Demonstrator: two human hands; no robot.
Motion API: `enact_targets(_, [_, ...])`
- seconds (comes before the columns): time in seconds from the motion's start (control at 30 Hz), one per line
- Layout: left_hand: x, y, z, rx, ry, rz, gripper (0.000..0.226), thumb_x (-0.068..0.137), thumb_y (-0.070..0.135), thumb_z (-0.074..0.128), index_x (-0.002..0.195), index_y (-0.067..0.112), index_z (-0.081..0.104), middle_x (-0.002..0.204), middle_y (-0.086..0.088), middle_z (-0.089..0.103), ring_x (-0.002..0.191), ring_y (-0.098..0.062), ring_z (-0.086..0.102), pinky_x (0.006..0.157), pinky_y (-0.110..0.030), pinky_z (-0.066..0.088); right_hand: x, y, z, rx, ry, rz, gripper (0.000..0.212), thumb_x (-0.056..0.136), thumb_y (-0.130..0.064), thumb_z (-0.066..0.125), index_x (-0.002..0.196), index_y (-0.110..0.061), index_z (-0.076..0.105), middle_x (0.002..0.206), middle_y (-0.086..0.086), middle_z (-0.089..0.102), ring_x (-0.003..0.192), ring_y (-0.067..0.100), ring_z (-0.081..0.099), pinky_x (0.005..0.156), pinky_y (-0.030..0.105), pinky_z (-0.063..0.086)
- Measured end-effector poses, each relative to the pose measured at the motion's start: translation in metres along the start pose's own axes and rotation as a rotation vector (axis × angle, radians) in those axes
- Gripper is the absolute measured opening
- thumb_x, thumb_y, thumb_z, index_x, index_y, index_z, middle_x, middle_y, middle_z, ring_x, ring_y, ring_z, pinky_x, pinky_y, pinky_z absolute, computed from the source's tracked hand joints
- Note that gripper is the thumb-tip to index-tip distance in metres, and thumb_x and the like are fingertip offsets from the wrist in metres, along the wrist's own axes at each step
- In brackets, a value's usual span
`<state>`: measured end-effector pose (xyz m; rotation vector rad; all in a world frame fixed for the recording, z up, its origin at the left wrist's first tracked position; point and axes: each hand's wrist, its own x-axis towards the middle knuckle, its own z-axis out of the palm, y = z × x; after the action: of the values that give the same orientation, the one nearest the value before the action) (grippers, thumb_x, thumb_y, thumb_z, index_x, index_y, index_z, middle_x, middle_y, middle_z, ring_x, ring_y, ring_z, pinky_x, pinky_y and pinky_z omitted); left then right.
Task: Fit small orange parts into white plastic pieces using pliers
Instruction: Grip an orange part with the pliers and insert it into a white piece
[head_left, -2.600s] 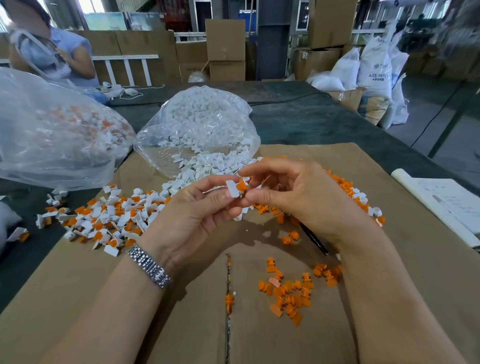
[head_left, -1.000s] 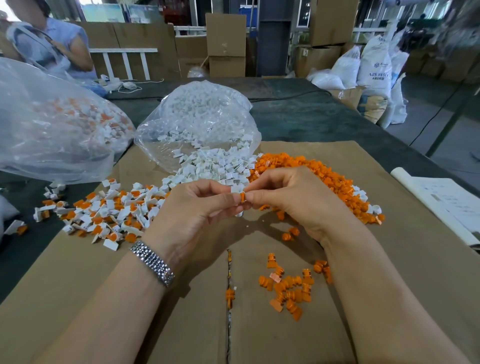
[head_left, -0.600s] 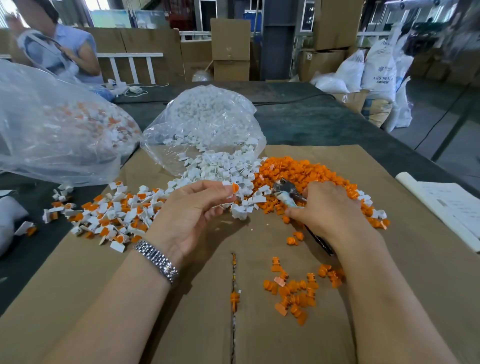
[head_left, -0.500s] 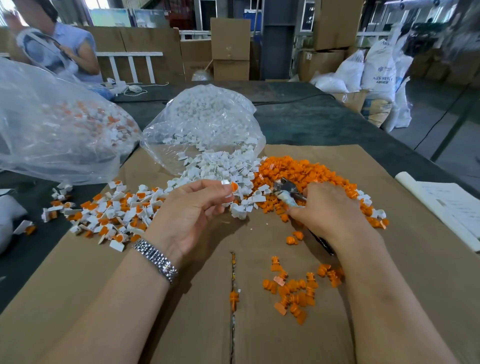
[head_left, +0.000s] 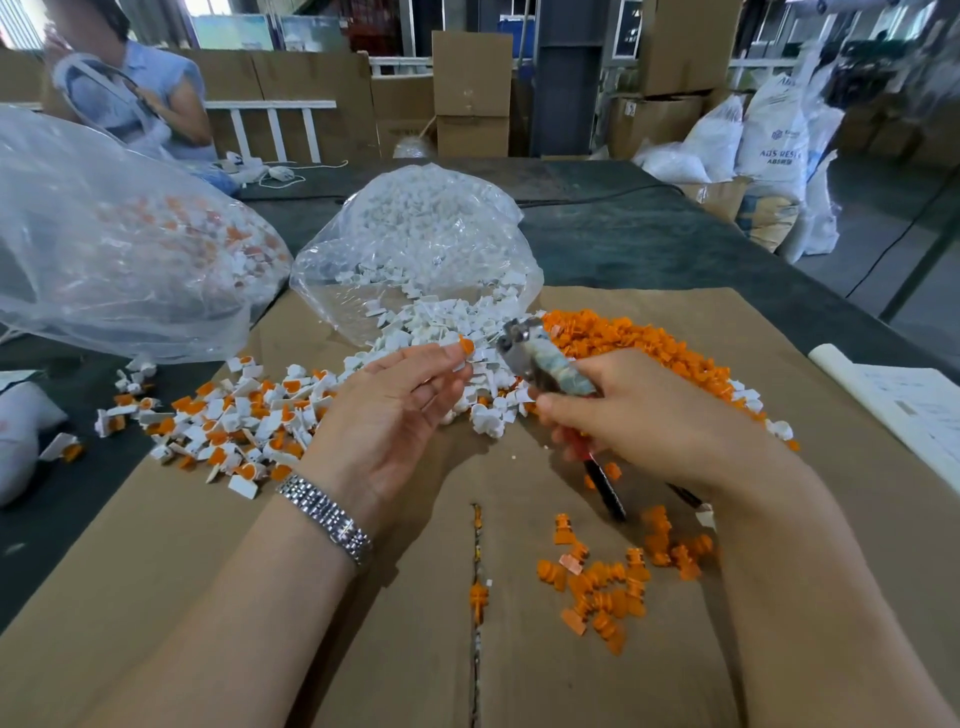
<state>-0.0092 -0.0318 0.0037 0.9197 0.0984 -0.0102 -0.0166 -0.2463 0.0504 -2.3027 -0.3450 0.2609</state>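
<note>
While a white piece tipped with an orange part is pinched at frame centre in the left hand, pliers, gripped by the right hand, are aimed leftward just beside it.

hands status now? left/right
Left hand: pinching a white piece with orange part.
Right hand: gripping the pliers.

Both hands raised, left hand and right hand gripping.
</note>
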Motion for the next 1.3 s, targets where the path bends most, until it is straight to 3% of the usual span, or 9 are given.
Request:
enact_targets(0.17, [-0.001,-0.003,0.005,0.003,0.0,0.019,0.025,0.065,0.008,0.084,0.087,0.001,0.077,0.085,-0.008,0.075,0.076,-0.013,0.073,0.065,-0.017,0.057,0.001,-0.01,0.008,-0.06,-0.052,-0.027,0.024,0.103,-0.032,0.056,0.093,-0.014,0.069,0.088,0.0,0.075,0.081,0.011,0.072,0.084,0.037,0.06])
enact_targets(0.27, [-0.002,-0.003,0.007,-0.009,0.003,0.026,0.032,0.068,0.007,0.082,0.097,-0.003,0.071,0.086,-0.008,0.074,0.077,-0.013,0.073,0.065,-0.018,0.057,0.0,-0.015,0.012,-0.106,-0.066,-0.031,0.031,0.103,-0.034,0.055,0.091,-0.009,0.071,0.09,0.009,0.075,0.085,0.026,0.072,0.087,0.051,0.057])
enact_targets(0.47, [-0.003,-0.005,0.007,-0.02,0.024,0.04,0.032,0.068,0.006,0.083,0.096,-0.001,0.07,0.087,-0.009,0.074,0.079,-0.014,0.073,0.066,-0.019,0.057,-0.004,-0.02,0.013,-0.157,-0.05,-0.035,0.038,0.103,-0.035,0.054,0.092,-0.002,0.068,0.093,0.019,0.073,0.088,0.036,0.068,0.079,0.051,0.054])
enact_targets(0.73, [-0.002,-0.005,0.007,-0.031,0.011,0.032,0.033,0.065,0.008,0.084,0.094,-0.004,0.072,0.083,-0.01,0.074,0.077,-0.015,0.073,0.066,-0.019,0.057,-0.005,-0.02,0.01,-0.162,-0.094,-0.028,0.037,0.104,-0.04,0.051,0.099,-0.009,0.071,0.094,0.003,0.075,0.091,0.021,0.071,0.091,0.048,0.054])
enact_targets(0.9, [-0.003,-0.005,0.009,0.002,0.004,0.039,0.031,0.068,0.007,0.082,0.095,-0.003,0.07,0.079,-0.009,0.074,0.075,-0.014,0.073,0.064,-0.019,0.056,-0.003,-0.021,0.012,-0.189,-0.076,-0.052,0.039,0.104,-0.042,0.05,0.09,-0.01,0.066,0.078,0.0,0.071,0.073,0.016,0.067,0.071,0.041,0.053])
enact_targets(1.0, [-0.005,-0.005,0.011,0.02,0.008,0.041,0.027,0.068,0.007,0.081,0.091,-0.001,0.07,0.075,-0.007,0.073,0.072,-0.013,0.072,0.061,-0.018,0.056,-0.002,-0.021,0.018,-0.213,-0.06,-0.076,0.04,0.104,-0.043,0.047,0.089,-0.009,0.063,0.079,0.006,0.071,0.077,0.024,0.069,0.08,0.047,0.055])
enact_targets(1.1, [-0.007,-0.004,0.012,0.023,0.027,0.04,0.029,0.066,0.007,0.081,0.09,-0.003,0.069,0.071,-0.006,0.072,0.07,-0.012,0.072,0.061,-0.017,0.057,-0.001,-0.021,0.026,-0.258,0.018,-0.087,0.043,0.103,-0.047,0.047,0.086,-0.011,0.059,0.081,0.014,0.067,0.075,0.03,0.066,0.074,0.046,0.055])
enact_targets(1.2, [-0.008,-0.004,0.013,0.033,0.041,0.045,0.029,0.065,0.006,0.08,0.089,-0.004,0.067,0.059,-0.003,0.068,0.066,-0.012,0.071,0.062,-0.016,0.057,0.002,-0.02,0.032,-0.307,0.095,-0.096,0.043,0.102,-0.05,0.048,0.073,-0.018,0.048,0.069,0.004,0.054,0.059,0.018,0.051,0.054,0.035,0.039])
enact_targets(1.3, [-0.009,-0.004,0.012,0.042,0.05,0.044,0.028,0.064,0.006,0.08,0.087,-0.005,0.067,0.054,-0.002,0.065,0.063,-0.011,0.07,0.063,-0.017,0.058,0.004,-0.02,0.035,-0.37,0.13,-0.089,0.046,0.102,-0.05,0.048,0.068,-0.02,0.044,0.065,0.001,0.048,0.054,0.013,0.043,0.049,0.029,0.028])
